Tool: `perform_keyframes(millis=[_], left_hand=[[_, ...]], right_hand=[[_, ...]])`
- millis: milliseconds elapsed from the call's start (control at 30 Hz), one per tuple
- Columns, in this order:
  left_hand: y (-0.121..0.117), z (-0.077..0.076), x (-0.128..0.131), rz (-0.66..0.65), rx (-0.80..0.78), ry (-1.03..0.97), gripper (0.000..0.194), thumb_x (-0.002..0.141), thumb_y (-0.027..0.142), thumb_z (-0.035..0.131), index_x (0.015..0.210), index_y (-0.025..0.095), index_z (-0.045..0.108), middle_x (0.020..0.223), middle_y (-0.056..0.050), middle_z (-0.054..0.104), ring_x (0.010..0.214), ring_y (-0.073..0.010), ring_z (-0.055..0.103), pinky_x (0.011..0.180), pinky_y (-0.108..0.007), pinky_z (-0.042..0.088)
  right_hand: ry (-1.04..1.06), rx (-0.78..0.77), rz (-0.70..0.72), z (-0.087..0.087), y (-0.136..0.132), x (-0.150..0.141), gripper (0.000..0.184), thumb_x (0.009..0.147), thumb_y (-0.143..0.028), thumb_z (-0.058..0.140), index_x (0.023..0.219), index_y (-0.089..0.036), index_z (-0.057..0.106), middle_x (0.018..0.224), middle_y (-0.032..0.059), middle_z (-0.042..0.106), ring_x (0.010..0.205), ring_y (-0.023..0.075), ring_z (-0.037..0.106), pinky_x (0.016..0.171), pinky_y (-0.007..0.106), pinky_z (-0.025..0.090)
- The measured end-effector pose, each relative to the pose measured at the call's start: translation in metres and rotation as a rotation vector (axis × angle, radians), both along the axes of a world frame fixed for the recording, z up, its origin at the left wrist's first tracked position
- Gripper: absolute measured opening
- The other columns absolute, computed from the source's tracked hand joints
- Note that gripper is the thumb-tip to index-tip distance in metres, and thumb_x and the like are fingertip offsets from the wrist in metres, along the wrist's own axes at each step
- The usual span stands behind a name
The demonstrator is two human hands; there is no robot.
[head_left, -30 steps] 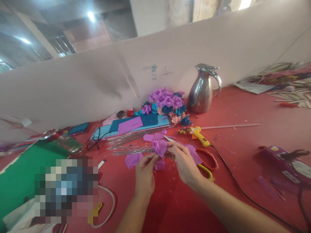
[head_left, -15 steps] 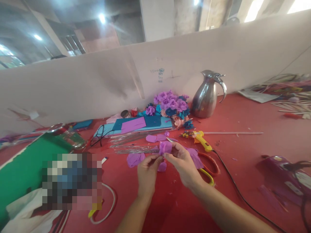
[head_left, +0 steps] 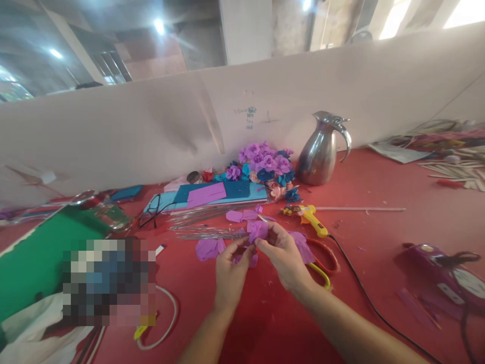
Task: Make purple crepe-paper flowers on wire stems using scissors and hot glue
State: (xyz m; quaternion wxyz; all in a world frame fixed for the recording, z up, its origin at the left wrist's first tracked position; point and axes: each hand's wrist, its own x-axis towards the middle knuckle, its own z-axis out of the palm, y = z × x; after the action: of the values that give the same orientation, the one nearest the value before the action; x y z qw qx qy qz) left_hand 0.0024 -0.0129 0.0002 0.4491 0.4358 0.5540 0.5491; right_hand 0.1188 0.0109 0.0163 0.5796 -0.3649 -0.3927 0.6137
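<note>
Between my two hands is a purple paper flower [head_left: 258, 231], its petals facing up. My left hand [head_left: 233, 268] pinches its base from the left with thumb and fingertips. From the right, my right hand [head_left: 284, 255] grips its side, thumb low and fingers behind. Cut purple paper petals [head_left: 210, 249] lie on the table left of the flower, with more purple paper [head_left: 301, 246] beyond my right wrist. Scissors with red and yellow handles [head_left: 322, 268] rest partly under that paper. Thin metal wires [head_left: 208, 232] lie behind my left hand.
A yellow glue gun [head_left: 314, 220] with its black cord lies right of my hands. Behind are finished paper flowers [head_left: 267, 161], a steel jug [head_left: 320, 151] and stacked coloured paper [head_left: 238, 191]. A purple device [head_left: 445, 275] sits at right, a green board [head_left: 45, 258] at left.
The flower has turned slightly in my fingers and its petals look more spread. My left hand has shifted a little, and the view has moved slightly.
</note>
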Motion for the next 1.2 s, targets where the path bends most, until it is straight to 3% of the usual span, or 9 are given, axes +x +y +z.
perform_keyframes(millis=[233, 500, 767, 1200], left_hand=[[-0.001, 0.0, 0.0, 0.044, 0.012, -0.115, 0.024, 0.072, 0.035, 0.071, 0.09, 0.019, 0.074, 0.085, -0.005, 0.073, 0.077, -0.018, 0.064, 0.073, -0.029, 0.049], [0.002, 0.003, 0.002, 0.052, 0.038, -0.254, 0.021, 0.068, 0.032, 0.074, 0.085, 0.019, 0.074, 0.08, -0.003, 0.073, 0.074, -0.0151, 0.063, 0.073, -0.027, 0.049], [0.002, 0.004, 0.0, 0.06, 0.022, -0.249, 0.02, 0.069, 0.031, 0.074, 0.085, 0.019, 0.074, 0.085, -0.004, 0.074, 0.076, -0.0153, 0.064, 0.074, -0.026, 0.049], [0.004, 0.005, -0.003, 0.056, 0.026, -0.202, 0.019, 0.067, 0.031, 0.075, 0.082, 0.019, 0.076, 0.081, -0.005, 0.074, 0.077, -0.0182, 0.065, 0.075, -0.028, 0.049]], right_hand=[[0.057, 0.016, 0.01, 0.006, -0.003, 0.002, 0.015, 0.067, -0.018, 0.059, 0.082, -0.02, 0.063, 0.078, -0.0004, 0.066, 0.077, 0.0157, 0.059, 0.073, 0.027, 0.046], [0.213, -0.159, 0.179, 0.006, 0.005, 0.007, 0.009, 0.063, -0.02, 0.059, 0.065, -0.019, 0.068, 0.07, 0.0028, 0.068, 0.073, 0.0194, 0.061, 0.066, 0.03, 0.047], [0.093, -0.058, 0.238, 0.0, 0.007, 0.008, 0.009, 0.067, -0.027, 0.072, 0.07, -0.019, 0.074, 0.069, 0.0009, 0.069, 0.066, 0.014, 0.057, 0.072, 0.029, 0.043], [-0.041, 0.032, 0.2, 0.001, 0.006, 0.011, 0.014, 0.068, -0.034, 0.074, 0.074, -0.021, 0.076, 0.069, 0.0019, 0.071, 0.07, 0.0178, 0.063, 0.072, 0.031, 0.048]])
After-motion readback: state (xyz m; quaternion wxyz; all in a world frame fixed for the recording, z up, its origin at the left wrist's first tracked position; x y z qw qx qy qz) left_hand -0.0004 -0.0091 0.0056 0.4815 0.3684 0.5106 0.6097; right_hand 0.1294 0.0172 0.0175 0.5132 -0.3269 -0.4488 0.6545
